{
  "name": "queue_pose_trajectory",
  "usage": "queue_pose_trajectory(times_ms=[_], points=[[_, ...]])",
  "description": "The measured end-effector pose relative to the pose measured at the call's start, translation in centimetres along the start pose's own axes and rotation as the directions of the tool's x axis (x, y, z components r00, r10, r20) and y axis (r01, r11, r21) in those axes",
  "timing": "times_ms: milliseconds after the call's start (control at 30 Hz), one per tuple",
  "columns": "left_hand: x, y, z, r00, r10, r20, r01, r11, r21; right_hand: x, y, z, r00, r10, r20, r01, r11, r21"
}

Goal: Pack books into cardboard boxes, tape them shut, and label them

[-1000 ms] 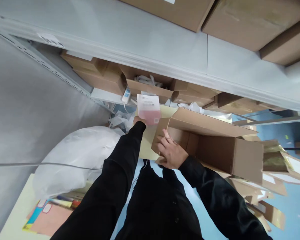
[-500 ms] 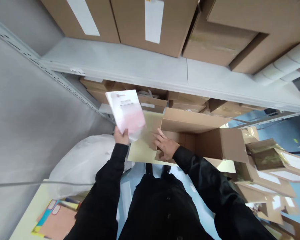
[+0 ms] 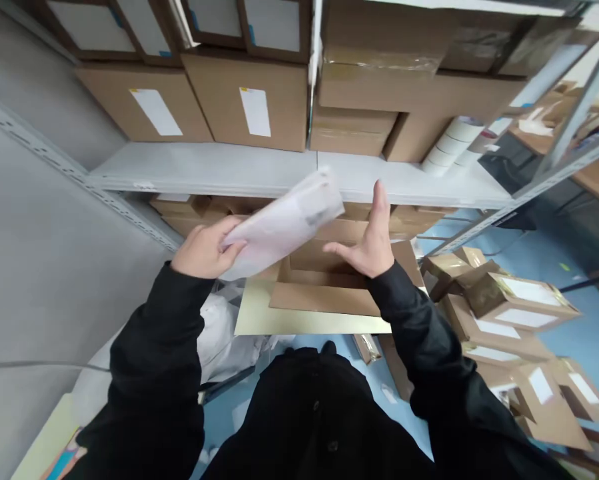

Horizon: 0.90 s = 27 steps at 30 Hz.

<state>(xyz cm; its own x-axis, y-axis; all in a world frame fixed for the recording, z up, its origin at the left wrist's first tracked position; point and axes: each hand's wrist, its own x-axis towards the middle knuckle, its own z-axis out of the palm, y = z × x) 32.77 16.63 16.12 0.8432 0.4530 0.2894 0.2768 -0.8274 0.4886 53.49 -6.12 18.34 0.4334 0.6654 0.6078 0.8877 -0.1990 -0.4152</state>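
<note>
My left hand (image 3: 208, 249) grips one end of a thin white-and-pink booklet (image 3: 286, 223), which is tilted and blurred by motion. The booklet's far end points up and to the right, above an open cardboard box (image 3: 324, 298). My right hand (image 3: 364, 241) is raised over the right part of that box, with thumb and fingers apart and nothing in it. A gap lies between the right hand and the booklet. The box rests on a pale yellow board (image 3: 259, 313); the hands and booklet hide part of its inside.
A grey metal shelf (image 3: 204, 163) crosses in front, carrying large cartons (image 3: 259, 73) and white tape rolls (image 3: 454, 143). Stacked boxes (image 3: 509, 333) stand on the floor to the right. A white plastic bag (image 3: 224, 333) lies at the left, near a grey wall (image 3: 54, 267).
The booklet has swung from upright at the left to slanting over the box. My right hand has lifted off the box and opened. The view has tipped upward, showing more shelf.
</note>
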Motion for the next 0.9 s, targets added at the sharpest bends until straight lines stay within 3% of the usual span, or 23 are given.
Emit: queue_pose_trajectory(times_ms=[67,133,267,367,433,533,667,733,800,833,900], points=[[2.5,2.3,0.3,0.979,0.167,0.119,-0.17,0.985,0.021,1.0,1.4,-1.5,0.999,0.028,-0.036,-0.026,0.999,0.048],[5.0,4.1,1.8,0.96,0.236,0.154,-0.237,0.972,-0.014,0.7,3.2,-2.4,0.992,0.107,-0.06,-0.1,0.99,0.098],[9.0,5.6,7.2,0.979,0.196,0.063,-0.19,0.978,-0.088,-2.4,7.3,-3.2,0.949,0.304,-0.085,-0.285,0.941,0.185],[10.2,5.3,10.9,0.962,0.207,0.18,-0.187,0.975,-0.123,-4.7,9.9,-3.4,0.931,0.362,0.054,-0.364,0.899,0.244],[10.1,5.1,12.3,0.954,0.186,0.235,-0.152,0.976,-0.156,-5.5,11.0,-3.3,0.916,0.373,0.148,-0.4,0.876,0.268],[9.3,4.9,12.8,0.949,0.164,0.269,-0.102,0.968,-0.229,-5.9,11.7,-2.9,0.891,0.389,0.235,-0.451,0.825,0.341],[7.4,4.3,11.4,0.933,0.241,0.268,-0.175,0.953,-0.248,-6.5,11.7,-3.4,0.872,0.385,0.301,-0.475,0.813,0.336],[5.6,3.3,10.6,0.969,0.137,0.206,-0.099,0.978,-0.186,-7.4,11.9,-4.4,0.885,0.378,0.272,-0.439,0.872,0.217],[3.0,1.6,10.2,0.992,-0.12,0.049,0.124,0.987,-0.1,-8.9,12.3,-5.8,0.9,0.405,0.163,-0.41,0.912,0.0],[1.6,0.5,10.3,0.962,-0.268,-0.051,0.263,0.961,-0.088,-9.9,12.7,-6.5,0.894,0.439,0.088,-0.428,0.896,-0.121],[-1.3,-1.6,11.3,0.828,-0.532,-0.175,0.501,0.844,-0.193,-12.0,13.5,-7.6,0.837,0.546,-0.035,-0.532,0.799,-0.28]])
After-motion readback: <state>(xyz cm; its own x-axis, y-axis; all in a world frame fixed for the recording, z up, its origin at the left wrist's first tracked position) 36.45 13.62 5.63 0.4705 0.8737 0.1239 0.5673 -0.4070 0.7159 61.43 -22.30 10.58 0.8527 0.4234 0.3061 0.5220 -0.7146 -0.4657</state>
